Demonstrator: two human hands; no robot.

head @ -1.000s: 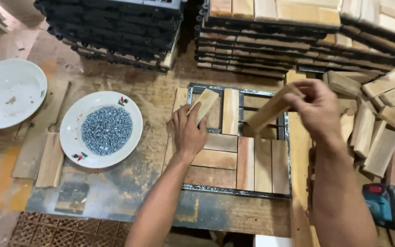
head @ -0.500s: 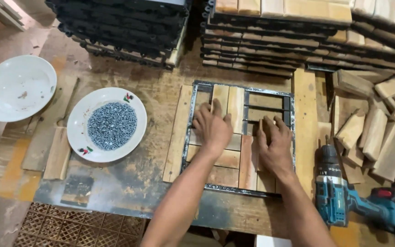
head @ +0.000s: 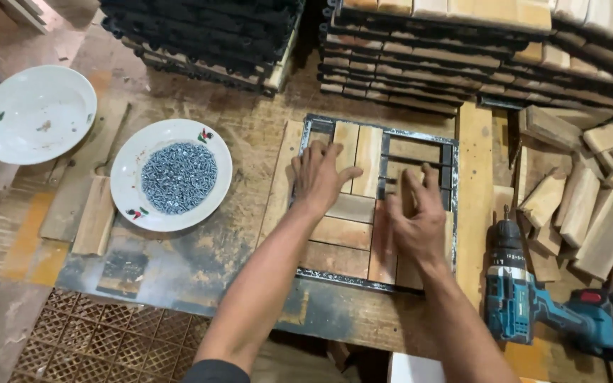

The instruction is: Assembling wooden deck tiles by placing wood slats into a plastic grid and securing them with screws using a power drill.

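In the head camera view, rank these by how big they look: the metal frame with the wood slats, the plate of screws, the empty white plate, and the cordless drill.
1. Metal frame, clearly largest.
2. Cordless drill, though it lies nearer the camera, so unsure.
3. Plate of screws and empty white plate: they look about alike, so no ranking between them.

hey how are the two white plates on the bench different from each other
The near plate holds a heap of small grey screws; the far plate has none, only a few specks. The near plate lies whole in view, close to the left hand; the far plate lies further left, cut by the picture's edge. The far plate looks a little larger. Both are round, white, shallow, with small red and dark marks near the rim.
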